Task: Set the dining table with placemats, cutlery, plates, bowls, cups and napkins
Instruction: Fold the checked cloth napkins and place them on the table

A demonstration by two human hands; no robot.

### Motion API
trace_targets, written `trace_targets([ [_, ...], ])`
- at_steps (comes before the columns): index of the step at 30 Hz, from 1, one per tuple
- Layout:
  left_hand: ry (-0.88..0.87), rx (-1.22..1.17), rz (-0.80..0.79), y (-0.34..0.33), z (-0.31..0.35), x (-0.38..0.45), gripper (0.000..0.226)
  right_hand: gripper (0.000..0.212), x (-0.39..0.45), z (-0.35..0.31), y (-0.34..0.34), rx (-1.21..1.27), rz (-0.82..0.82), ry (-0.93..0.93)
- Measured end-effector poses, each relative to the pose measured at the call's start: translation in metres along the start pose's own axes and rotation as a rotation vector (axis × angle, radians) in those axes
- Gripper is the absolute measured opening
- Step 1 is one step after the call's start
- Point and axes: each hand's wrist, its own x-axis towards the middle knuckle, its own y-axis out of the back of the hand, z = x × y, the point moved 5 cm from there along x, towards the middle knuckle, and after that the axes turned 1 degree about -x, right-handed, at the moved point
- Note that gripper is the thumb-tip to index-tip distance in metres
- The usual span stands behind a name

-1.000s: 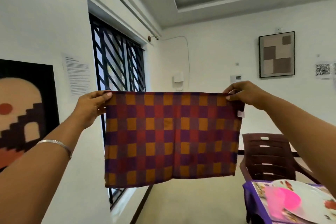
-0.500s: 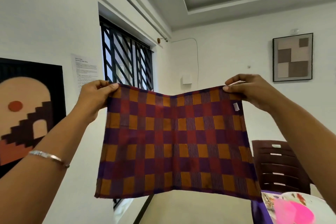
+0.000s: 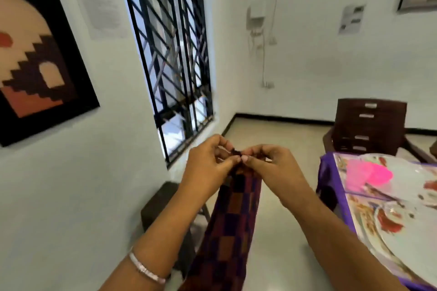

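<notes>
A checked cloth napkin in purple, red and orange hangs folded in half lengthwise in front of me. My left hand and my right hand meet at its top, each pinching an upper corner, fingertips touching. The cloth drops down between my forearms towards the floor. At the right, the dining table with a purple cover carries white flowered plates and a pink cup.
A dark brown plastic chair stands behind the table. A dark stool or chair sits low by the left wall under the barred window. Pale tiled floor lies between the wall and the table.
My hands came together from wide apart, folding the spread napkin in half. They also dropped lower, and my view tilted down.
</notes>
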Motion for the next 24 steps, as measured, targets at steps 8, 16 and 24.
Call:
trace_targets([
  [8, 0.020, 0.022, -0.103, -0.028, -0.056, -0.092, 0.017, 0.030, -0.084, 0.071, -0.012, 0.017, -0.026, -0.150],
  [16, 0.045, -0.027, -0.190, -0.027, -0.071, -0.134, 0.030, 0.021, -0.106, 0.089, -0.017, -0.106, -0.011, -0.072],
  [24, 0.066, -0.178, -0.070, 0.013, -0.075, -0.119, 0.019, 0.015, -0.089, 0.111, -0.002, -0.701, -0.257, -0.041],
])
